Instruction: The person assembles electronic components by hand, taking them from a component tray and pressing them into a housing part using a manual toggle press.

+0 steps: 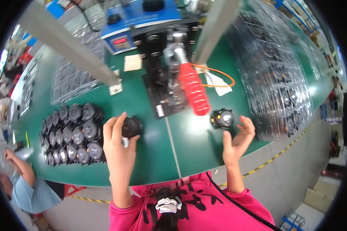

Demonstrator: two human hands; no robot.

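On the left part of the green table, my left hand [118, 143] has its fingers and thumb closed on a dark round component [132, 127]. A bit of something white shows by its thumb. My right hand [238, 142] is open, thumb and fingers apart, just short of a second black round component [223, 118] with a shiny top and small orange marks. Between and beyond the hands stands a black press fixture [158, 73]. Its red-handled lever [194, 90] points toward me.
Several black round components [74, 134] stand in rows at left. Stacked clear plastic trays [273, 81] fill the right side. A blue control box [121, 29], grey posts [210, 34] and an orange cable [229, 76] surround the fixture. Another person [34, 194] sits at far left.
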